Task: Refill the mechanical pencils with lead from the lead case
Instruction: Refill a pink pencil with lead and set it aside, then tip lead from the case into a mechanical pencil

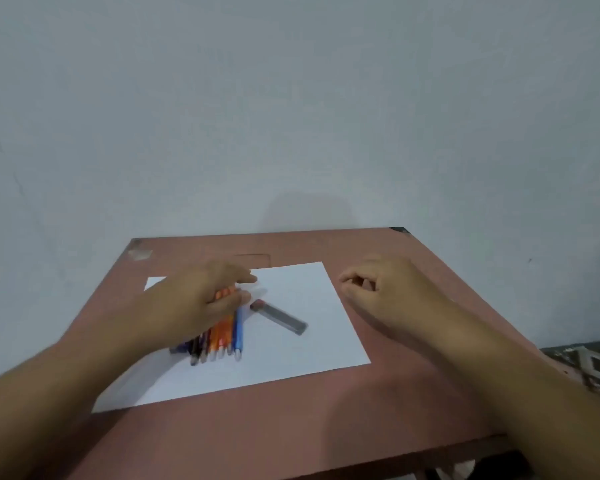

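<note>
While the left hand [201, 299] lies over the far ends of a row of slim plastic mechanical pencils [219, 337], its fingers curl down around them and its thumb points right across the paper; an orange pencil end shows between the fingers, so the hand seems to be gripping at least one of them, though blur keeps the exact hold unclear. The right hand [378, 289] hovers over the bare tabletop just right of the sheet, fingers loosely curled inward with nothing in them.

The pencils lie side by side on the left half of a white rectangular sheet of paper [291, 355], their tips pointing toward the near edge. From left to right the barrels run dark blue and black, then several orange, then a light blue one at the right end. Just right of the left hand's fingertips, and apart from the pencils, a small grey translucent lead case with a dark reddish cap [279, 315] lies flat on the sheet, slanting from far left to near right, cap end toward the left hand.

The paper rests on a reddish-brown wooden table [326, 420] pushed against a plain pale grey wall [291, 98]. At the near right, beyond the table's edge, a patch of patterned floor [589, 365] shows
</note>
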Demonstrator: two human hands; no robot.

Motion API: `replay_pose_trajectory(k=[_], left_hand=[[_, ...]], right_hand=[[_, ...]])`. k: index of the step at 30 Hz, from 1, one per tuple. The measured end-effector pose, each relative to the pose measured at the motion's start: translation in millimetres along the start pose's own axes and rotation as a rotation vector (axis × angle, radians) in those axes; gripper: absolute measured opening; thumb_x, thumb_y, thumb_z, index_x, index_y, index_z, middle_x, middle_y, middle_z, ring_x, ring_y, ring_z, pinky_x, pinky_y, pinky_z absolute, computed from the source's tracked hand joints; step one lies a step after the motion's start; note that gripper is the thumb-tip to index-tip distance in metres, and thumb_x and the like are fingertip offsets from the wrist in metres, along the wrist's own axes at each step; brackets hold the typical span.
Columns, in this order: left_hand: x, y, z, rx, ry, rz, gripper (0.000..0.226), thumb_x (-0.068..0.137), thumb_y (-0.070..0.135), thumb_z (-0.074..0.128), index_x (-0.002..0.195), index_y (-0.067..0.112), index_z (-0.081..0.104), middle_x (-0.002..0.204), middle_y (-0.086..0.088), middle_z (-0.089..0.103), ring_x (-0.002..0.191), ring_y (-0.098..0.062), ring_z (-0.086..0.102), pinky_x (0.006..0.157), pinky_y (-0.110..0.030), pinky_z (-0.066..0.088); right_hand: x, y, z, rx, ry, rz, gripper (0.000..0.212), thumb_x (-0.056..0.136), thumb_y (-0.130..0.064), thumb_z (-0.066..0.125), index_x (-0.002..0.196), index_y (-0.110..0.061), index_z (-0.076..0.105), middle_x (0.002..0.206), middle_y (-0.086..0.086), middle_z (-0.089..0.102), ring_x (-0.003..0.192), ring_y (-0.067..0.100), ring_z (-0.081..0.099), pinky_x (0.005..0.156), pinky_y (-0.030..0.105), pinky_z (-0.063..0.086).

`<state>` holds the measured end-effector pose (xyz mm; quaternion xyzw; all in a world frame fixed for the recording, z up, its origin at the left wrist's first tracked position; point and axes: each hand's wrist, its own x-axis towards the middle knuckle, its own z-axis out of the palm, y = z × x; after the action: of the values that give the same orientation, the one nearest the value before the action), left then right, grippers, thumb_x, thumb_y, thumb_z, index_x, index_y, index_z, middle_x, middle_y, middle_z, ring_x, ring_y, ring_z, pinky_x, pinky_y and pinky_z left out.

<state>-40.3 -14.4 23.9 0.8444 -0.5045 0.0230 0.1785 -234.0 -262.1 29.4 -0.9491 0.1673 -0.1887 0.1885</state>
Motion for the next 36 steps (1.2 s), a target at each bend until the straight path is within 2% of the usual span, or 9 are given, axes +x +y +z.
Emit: replay_pose_trajectory(k=[4, 7, 12, 16, 22, 26, 29, 33, 36], left_hand=[[-24.0, -40.6, -5.4, 0.03, 0.054, -0.095, 0.049, 0.092, 0.067, 0.036, 0.133, 0.047, 0.054, 0.136, 0.025, 0.054, 0.122, 0.0, 0.05, 0.102, -0.026, 0.041], [-37.0, -55.5, -0.6, -0.039, 0.093, -0.15, 0.044, 0.095, 0.06, 0.043, 0.133, 0.043, 0.056, 0.14, 0.023, 0.052, 0.124, 0.003, 0.045, 0.103, -0.023, 0.035], [-40.5, -58.0, 2.7, -0.085, 0.093, -0.148, 0.046, 0.097, 0.059, 0.042, 0.138, 0.041, 0.052, 0.144, 0.023, 0.048, 0.122, 0.008, 0.04, 0.1, -0.02, 0.031], [-42.1, -56.6, 4.7, -0.043, 0.07, -0.132, 0.042, 0.1, 0.053, 0.044, 0.14, 0.042, 0.05, 0.147, 0.023, 0.045, 0.119, 0.014, 0.031, 0.098, -0.018, 0.029], [-42.0, -54.6, 4.8, -0.046, 0.074, -0.116, 0.042, 0.099, 0.055, 0.043, 0.14, 0.044, 0.049, 0.147, 0.026, 0.042, 0.122, 0.013, 0.03, 0.098, -0.019, 0.03], [-28.5, -36.1, 3.6, -0.046, 0.052, -0.05, 0.048, 0.097, 0.06, 0.045, 0.142, 0.044, 0.047, 0.15, 0.025, 0.039, 0.131, 0.007, 0.034, 0.104, -0.02, 0.031], [-14.4, -5.8, 5.4, -0.02, -0.014, 0.035, 0.059, 0.093, 0.068, 0.043, 0.147, 0.047, 0.035, 0.152, 0.025, 0.034, 0.139, 0.0, 0.032, 0.112, -0.024, 0.031], [1.5, 37.7, 9.2, -0.013, -0.077, 0.115, 0.068, 0.09, 0.076, 0.039, 0.151, 0.049, 0.025, 0.156, 0.026, 0.028, 0.14, -0.002, 0.031, 0.112, -0.027, 0.032], [16.0, 60.0, 19.8, 0.02, -0.109, 0.169, 0.072, 0.092, 0.075, 0.038, 0.154, 0.042, 0.024, 0.159, 0.022, 0.026, 0.144, -0.003, 0.025, 0.115, -0.027, 0.025]], right_hand=[[19.9, -37.1, 32.5, 0.033, -0.147, -0.057, 0.02, 0.09, -0.045, 0.068, 0.109, -0.04, 0.074, 0.09, -0.024, 0.061, 0.08, -0.01, 0.054, 0.073, 0.017, 0.039], [28.4, -61.8, 48.7, -0.014, -0.255, -0.032, 0.046, 0.079, -0.067, 0.063, 0.109, -0.034, 0.074, 0.097, -0.02, 0.063, 0.087, -0.002, 0.058, 0.077, 0.024, 0.05], [28.0, -76.6, 66.8, -0.08, -0.22, -0.046, 0.036, 0.089, -0.052, 0.066, 0.094, -0.018, 0.075, 0.09, -0.007, 0.063, 0.083, 0.016, 0.062, 0.077, 0.039, 0.057], [25.3, -79.1, 68.7, -0.01, -0.175, -0.027, 0.025, 0.091, -0.044, 0.067, 0.089, -0.021, 0.076, 0.086, -0.01, 0.065, 0.08, 0.012, 0.062, 0.075, 0.034, 0.057], [31.9, -67.4, 69.1, 0.024, -0.064, 0.074, 0.035, 0.089, -0.048, 0.066, 0.079, -0.016, 0.076, 0.072, -0.003, 0.066, 0.067, 0.015, 0.06, 0.063, 0.031, 0.05], [29.3, -55.6, 62.0, 0.05, -0.025, 0.146, 0.044, 0.088, -0.053, 0.065, 0.082, -0.01, 0.074, 0.076, 0.007, 0.069, 0.061, 0.015, 0.055, 0.056, 0.029, 0.042], [24.7, -49.2, 51.3, -0.026, -0.026, 0.179, 0.036, 0.09, -0.046, 0.066, 0.081, -0.013, 0.076, 0.075, 0.005, 0.071, 0.07, 0.023, 0.065, 0.058, 0.037, 0.05], [18.2, -33.4, 29.7, -0.168, 0.002, 0.246, 0.041, 0.092, -0.041, 0.064, 0.062, -0.015, 0.058, 0.066, 0.005, 0.063, 0.065, 0.024, 0.057, 0.055, 0.032, 0.035], [11.1, -17.6, 14.1, -0.288, -0.011, 0.314, 0.042, 0.094, -0.041, 0.06, 0.06, -0.018, 0.053, 0.07, 0.004, 0.064, 0.071, 0.021, 0.061, 0.055, 0.029, 0.035]])
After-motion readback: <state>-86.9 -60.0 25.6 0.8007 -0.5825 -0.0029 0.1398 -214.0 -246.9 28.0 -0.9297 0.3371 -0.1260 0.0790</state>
